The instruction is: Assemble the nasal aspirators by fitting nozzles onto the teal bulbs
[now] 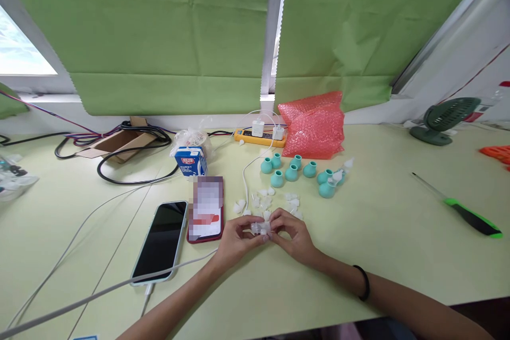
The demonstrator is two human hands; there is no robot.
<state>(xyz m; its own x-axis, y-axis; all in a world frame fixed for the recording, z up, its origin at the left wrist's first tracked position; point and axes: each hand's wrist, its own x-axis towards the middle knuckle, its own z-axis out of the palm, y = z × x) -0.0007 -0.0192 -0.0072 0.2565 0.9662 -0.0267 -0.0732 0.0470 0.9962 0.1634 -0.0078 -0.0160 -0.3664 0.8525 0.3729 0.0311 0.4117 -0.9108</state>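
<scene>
Near the front middle of the table, my left hand [239, 237] and my right hand [292, 235] meet around a small clear plastic piece [261, 228]. Fingers of both hands are closed on it, the left from its left side and the right from its right end. Its exact kind cannot be made out. Just beyond my fingers lie several small white and clear plastic parts [263, 202]. Farther back stand several teal rubber bulbs [291, 172] with open necks. A clear nozzle-like part [337, 176] rests among the bulbs on the right.
Two phones, one dark-screened [161, 239] and one lit [206, 212], lie left of my hands. A cable crosses my left forearm. Behind are a milk carton [192, 162], a yellow power strip [258, 138] and a red bubble-wrap bag [314, 127]. A screwdriver [458, 207] and fan [444, 119] are right.
</scene>
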